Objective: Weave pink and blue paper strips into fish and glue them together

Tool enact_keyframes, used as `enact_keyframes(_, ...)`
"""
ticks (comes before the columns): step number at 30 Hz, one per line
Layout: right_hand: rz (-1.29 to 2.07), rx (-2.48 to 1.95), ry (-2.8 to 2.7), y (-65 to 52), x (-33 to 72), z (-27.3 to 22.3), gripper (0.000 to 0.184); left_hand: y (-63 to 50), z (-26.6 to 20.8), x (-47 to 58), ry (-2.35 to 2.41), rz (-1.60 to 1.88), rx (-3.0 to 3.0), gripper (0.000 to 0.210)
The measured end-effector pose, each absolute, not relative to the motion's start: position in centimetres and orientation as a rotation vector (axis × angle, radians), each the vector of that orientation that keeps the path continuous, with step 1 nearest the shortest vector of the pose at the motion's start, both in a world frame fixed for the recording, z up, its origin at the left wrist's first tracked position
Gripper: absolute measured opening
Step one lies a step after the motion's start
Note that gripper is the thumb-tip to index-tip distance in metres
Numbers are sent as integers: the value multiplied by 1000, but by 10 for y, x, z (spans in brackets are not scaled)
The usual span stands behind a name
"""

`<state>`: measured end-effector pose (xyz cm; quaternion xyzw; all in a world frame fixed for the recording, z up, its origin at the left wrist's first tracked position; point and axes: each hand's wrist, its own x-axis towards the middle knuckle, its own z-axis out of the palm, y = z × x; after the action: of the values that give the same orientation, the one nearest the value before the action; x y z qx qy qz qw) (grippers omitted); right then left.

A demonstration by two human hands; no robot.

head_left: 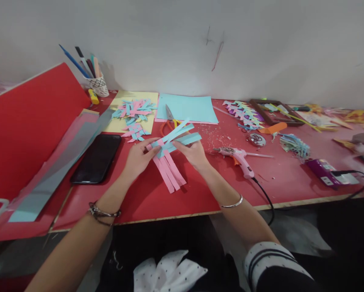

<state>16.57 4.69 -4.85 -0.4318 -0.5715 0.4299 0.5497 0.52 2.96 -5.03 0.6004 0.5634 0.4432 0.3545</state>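
At the centre of the frame, pink strips (169, 172) are fanning downward from where they are crossing blue strips (186, 139). The left hand (138, 157) is pinching that crossing; the right hand (193, 154) is holding the blue strips under its thumb. A black phone (97, 159) is lying left of centre, a pink glue gun (238, 158) right of centre. Beyond, scissors (169, 113) are lying beside a blue sheet (189, 106); at upper left, a pen cup (98, 86) is standing.

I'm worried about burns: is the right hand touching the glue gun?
Apart. The head view shows red tabletop between the right hand, holding blue paper strips, and the glue gun.
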Motion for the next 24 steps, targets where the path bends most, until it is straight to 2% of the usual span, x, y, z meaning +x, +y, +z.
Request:
enact_keyframes(7,1188,-1022,-1349,49,168,-53,12,29,-51,5,1360,1197,1507,38)
enact_keyframes(12,1142,-1141,-1322,50,168,-54,15,31,-53,4,1355,1168,1527,42)
enact_keyframes(24,1133,-1118,-1488,51,172,-56,16,33,-54,5,1289,1070,1535,36)
